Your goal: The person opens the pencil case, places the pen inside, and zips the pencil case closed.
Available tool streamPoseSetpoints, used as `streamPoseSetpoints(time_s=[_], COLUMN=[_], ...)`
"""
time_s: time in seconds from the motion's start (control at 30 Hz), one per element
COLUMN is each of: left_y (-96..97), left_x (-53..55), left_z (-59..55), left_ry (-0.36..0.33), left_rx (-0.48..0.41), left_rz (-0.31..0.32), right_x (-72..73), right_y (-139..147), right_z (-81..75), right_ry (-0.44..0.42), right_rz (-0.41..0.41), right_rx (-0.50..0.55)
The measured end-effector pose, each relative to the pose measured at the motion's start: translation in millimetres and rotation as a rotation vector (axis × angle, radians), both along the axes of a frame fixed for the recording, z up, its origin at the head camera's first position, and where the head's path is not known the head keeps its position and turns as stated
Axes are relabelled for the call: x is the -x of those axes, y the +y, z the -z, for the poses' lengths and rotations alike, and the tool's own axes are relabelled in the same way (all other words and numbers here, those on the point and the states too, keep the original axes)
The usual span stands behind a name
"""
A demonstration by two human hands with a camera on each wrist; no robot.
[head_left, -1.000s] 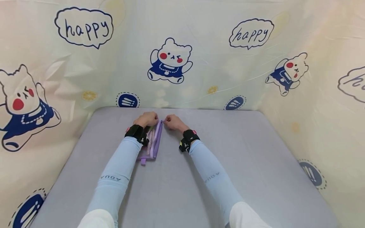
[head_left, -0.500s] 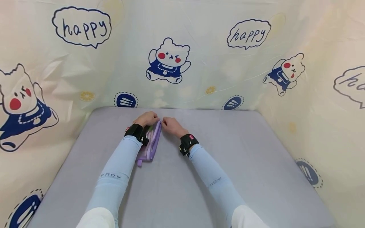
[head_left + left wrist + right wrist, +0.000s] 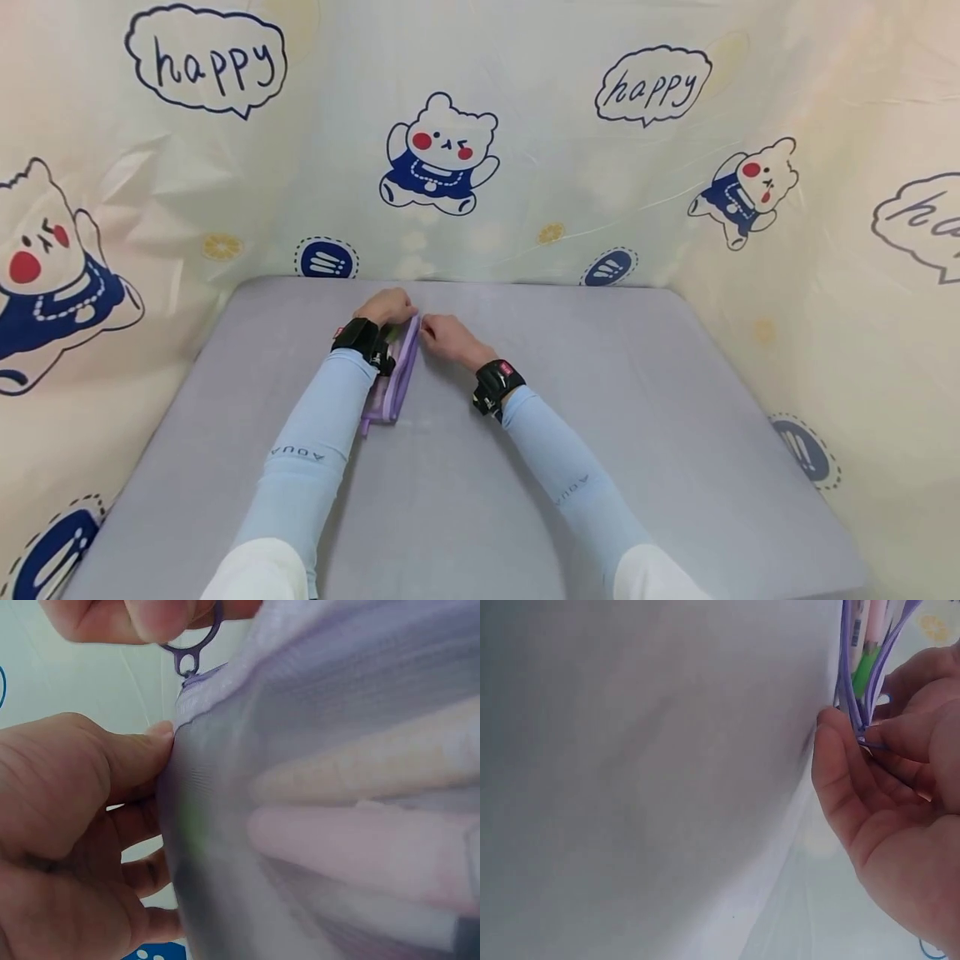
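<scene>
A purple mesh zip pouch (image 3: 403, 375) stands tilted on the table, its zipper edge turned upward and to the right. My left hand (image 3: 388, 306) pinches its far end between thumb and fingers. Close by on the right, my right hand (image 3: 450, 337) pinches the ring-shaped zipper pull (image 3: 185, 660) at that same far corner. Through the mesh in the left wrist view, a pink pen-like item (image 3: 352, 844) and a pale one lie inside. The right wrist view looks into the open zipper, where a green item (image 3: 865, 671) shows between the purple edges.
The grey table (image 3: 480, 500) stretches around the pouch. A patterned curtain (image 3: 525, 150) with bears and "happy" bubbles hangs behind and at both sides. Each wrist carries a black strapped camera (image 3: 498, 383).
The pouch has tipped further upright, so less of its mesh side shows. My right hand has shifted slightly left and nearer, staying at the far corner. The head view has turned a little.
</scene>
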State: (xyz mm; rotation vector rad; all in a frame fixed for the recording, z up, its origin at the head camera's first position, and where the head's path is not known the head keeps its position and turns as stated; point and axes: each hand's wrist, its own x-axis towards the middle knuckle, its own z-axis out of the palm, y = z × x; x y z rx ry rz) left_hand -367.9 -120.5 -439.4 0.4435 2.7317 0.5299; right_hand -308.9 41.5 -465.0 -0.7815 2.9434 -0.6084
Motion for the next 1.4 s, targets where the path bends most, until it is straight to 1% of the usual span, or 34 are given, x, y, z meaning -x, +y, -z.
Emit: streamPoseSetpoints(time_s=[0.13,0.23,0.27,0.37,0.6,0.7,0.8,1.0,1.13,1.4], left_y=[2.2,4.1,4.4,4.6,6.0,5.8,5.6,4.9,5.1,8.7], left_x=[1.2,1.7,1.5,0.8,1.5,0.9,-0.8,-3.0,-2.6,-4.1], left_z=[-5.4,-7.3,-7.3,-5.7,-1.6,-0.6,-0.6,-0.2,0.4,3.4], left_ry=[0.012,0.002,-0.009,-0.033,0.004,0.000,0.016,0.018,0.035,0.023], left_rx=[0.002,0.008,0.009,0.016,0.027,0.022,0.013,-0.001,-0.001,-0.009], left_rz=[0.005,0.021,0.017,0.010,-0.018,-0.023,-0.013,-0.022,-0.031,-0.046], right_x=[-9.0,-16.3,-18.5,-26.4,-48.4,-57.9,-67.9,-90.5,-103.2,-123.2], right_y=[0.5,1.5,1.6,1.4,2.7,3.9,5.8,7.0,6.5,11.5], right_z=[-7.2,-9.9,-9.6,-7.8,-9.1,-9.6,-9.9,-11.0,-12.6,-14.4], right_ry=[0.002,-0.012,-0.015,-0.044,-0.126,-0.122,-0.118,-0.137,-0.132,-0.166], right_rz=[-0.010,-0.026,-0.035,-0.065,-0.161,-0.205,-0.239,-0.325,-0.344,-0.392], right_rx=[0.012,0.029,0.027,0.038,0.044,0.024,0.010,-0.020,-0.030,-0.039])
